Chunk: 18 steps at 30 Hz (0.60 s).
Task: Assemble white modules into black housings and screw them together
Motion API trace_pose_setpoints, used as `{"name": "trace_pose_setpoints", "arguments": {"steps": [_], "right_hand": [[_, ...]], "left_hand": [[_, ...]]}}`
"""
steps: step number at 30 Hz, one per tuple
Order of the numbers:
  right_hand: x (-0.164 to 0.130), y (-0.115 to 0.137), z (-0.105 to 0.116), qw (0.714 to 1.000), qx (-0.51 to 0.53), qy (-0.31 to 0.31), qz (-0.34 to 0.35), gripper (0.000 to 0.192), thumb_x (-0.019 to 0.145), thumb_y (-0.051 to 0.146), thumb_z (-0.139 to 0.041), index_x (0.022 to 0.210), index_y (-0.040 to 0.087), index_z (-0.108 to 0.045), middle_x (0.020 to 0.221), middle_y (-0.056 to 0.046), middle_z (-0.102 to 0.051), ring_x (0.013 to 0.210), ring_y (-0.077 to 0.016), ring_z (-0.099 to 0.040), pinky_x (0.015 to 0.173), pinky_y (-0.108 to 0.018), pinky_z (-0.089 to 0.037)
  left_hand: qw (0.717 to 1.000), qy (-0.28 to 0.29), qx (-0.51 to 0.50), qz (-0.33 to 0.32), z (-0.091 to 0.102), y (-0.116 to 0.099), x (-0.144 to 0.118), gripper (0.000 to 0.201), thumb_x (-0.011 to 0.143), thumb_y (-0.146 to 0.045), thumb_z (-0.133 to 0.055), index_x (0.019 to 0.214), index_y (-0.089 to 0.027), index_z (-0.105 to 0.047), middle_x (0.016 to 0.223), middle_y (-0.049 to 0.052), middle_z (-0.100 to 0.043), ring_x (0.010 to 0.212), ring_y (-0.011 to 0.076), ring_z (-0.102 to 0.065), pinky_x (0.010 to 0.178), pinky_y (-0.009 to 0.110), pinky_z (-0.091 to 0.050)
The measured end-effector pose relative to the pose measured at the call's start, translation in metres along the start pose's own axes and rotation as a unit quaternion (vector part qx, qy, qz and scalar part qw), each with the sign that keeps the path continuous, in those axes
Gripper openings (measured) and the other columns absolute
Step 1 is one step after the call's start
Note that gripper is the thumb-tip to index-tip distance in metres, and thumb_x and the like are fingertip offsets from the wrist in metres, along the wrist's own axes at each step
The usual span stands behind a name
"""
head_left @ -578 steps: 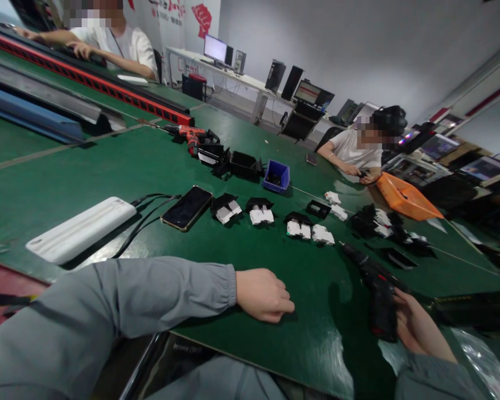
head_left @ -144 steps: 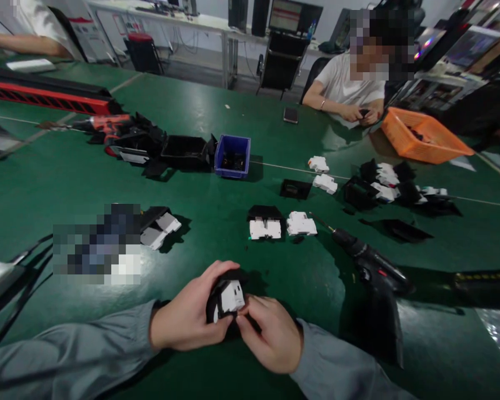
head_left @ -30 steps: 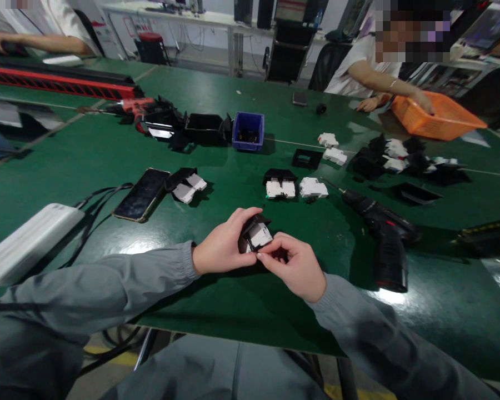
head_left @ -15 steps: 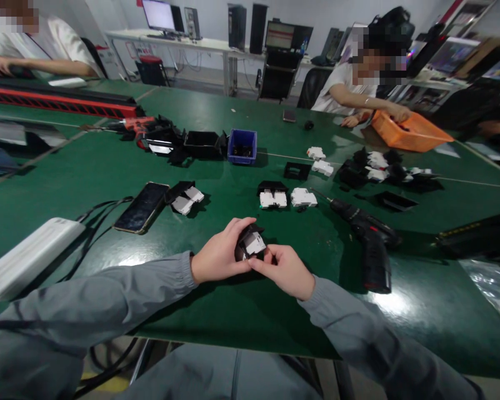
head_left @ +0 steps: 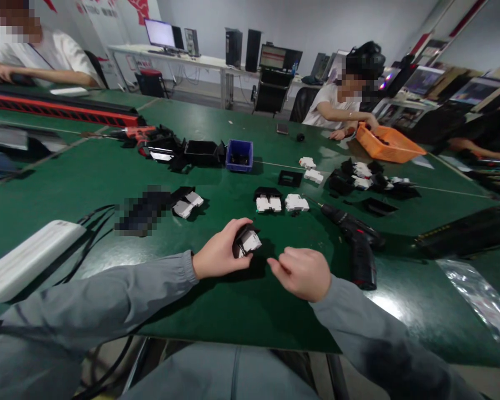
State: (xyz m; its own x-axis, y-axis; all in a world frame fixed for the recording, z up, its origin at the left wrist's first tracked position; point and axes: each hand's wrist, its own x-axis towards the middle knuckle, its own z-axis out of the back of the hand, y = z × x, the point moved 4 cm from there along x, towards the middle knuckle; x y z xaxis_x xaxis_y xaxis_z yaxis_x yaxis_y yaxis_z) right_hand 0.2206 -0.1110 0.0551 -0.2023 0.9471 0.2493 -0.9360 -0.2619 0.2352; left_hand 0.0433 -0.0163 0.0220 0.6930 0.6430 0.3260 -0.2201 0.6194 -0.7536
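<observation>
My left hand (head_left: 220, 253) is wrapped round a small black housing (head_left: 238, 238) with a white circuit-breaker-like module (head_left: 250, 241) in it, tilted above the table. My right hand (head_left: 302, 272) is just right of it, apart from it, with the fingers curled in and the thumb pointing left. Whether anything is inside those curled fingers is hidden. Beyond my hands lie a similar black-and-white assembly (head_left: 268, 201), a loose white module (head_left: 296, 203) and another assembly (head_left: 187, 204) further left.
A black cordless drill (head_left: 356, 239) lies on the right. At left are a blurred phone (head_left: 144, 211) and a white power strip-like box (head_left: 33, 258) with cables. Behind stand a blue bin (head_left: 239, 156) and more parts (head_left: 360, 176). A person (head_left: 337, 111) reaches into an orange basket (head_left: 394, 144).
My right hand has drawn away to the right from the housing, its fingers curling in. My left hand still holds the housing. The camera view has tilted up slightly.
</observation>
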Motion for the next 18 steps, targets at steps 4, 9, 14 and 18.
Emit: {"name": "trace_pose_setpoints", "arguments": {"steps": [4,9,14,18], "right_hand": [[-0.026,-0.072,0.046,0.943,-0.273,-0.024,-0.190,0.051,0.097,0.052,-0.040,0.062,0.019,-0.058,0.069,-0.010,-0.062,0.058,-0.0178,-0.054,0.053,-0.032,-0.022],[-0.063,-0.169,0.072,0.838,-0.217,0.107,-0.490,0.064,0.092,0.067,-0.033,0.083,0.015,-0.069,0.081,-0.019,-0.069,0.070,-0.0305,-0.066,0.060,-0.037,-0.041],[-0.076,-0.196,0.056,0.813,0.101,0.190,-0.541,0.049,0.080,0.064,-0.061,0.070,0.016,-0.067,0.073,-0.015,-0.068,0.062,-0.0259,-0.063,0.056,-0.036,-0.049],[-0.079,-0.189,0.053,0.777,0.232,0.124,-0.572,0.038,0.080,0.055,-0.064,0.070,0.018,-0.063,0.066,-0.011,-0.065,0.054,-0.0219,-0.059,0.048,-0.033,-0.047]], "left_hand": [[0.997,-0.021,-0.066,0.030,0.003,0.004,0.002,0.068,0.074,-0.021,-0.068,0.135,-0.018,-0.037,0.124,0.012,-0.058,0.108,0.0241,-0.061,0.096,0.043,-0.052],[0.985,-0.035,-0.154,0.068,0.006,0.009,0.006,0.061,0.076,-0.021,-0.067,0.130,-0.018,-0.040,0.108,0.008,-0.060,0.089,0.0186,-0.064,0.080,0.037,-0.056],[0.968,-0.037,-0.220,0.111,0.007,0.014,0.006,0.059,0.076,-0.020,-0.065,0.129,-0.019,-0.039,0.104,0.006,-0.060,0.077,0.0154,-0.063,0.068,0.032,-0.057],[0.968,-0.038,-0.222,0.111,0.008,0.015,0.007,0.059,0.076,-0.021,-0.066,0.128,-0.020,-0.039,0.106,0.007,-0.060,0.084,0.0177,-0.064,0.074,0.035,-0.057]]}}
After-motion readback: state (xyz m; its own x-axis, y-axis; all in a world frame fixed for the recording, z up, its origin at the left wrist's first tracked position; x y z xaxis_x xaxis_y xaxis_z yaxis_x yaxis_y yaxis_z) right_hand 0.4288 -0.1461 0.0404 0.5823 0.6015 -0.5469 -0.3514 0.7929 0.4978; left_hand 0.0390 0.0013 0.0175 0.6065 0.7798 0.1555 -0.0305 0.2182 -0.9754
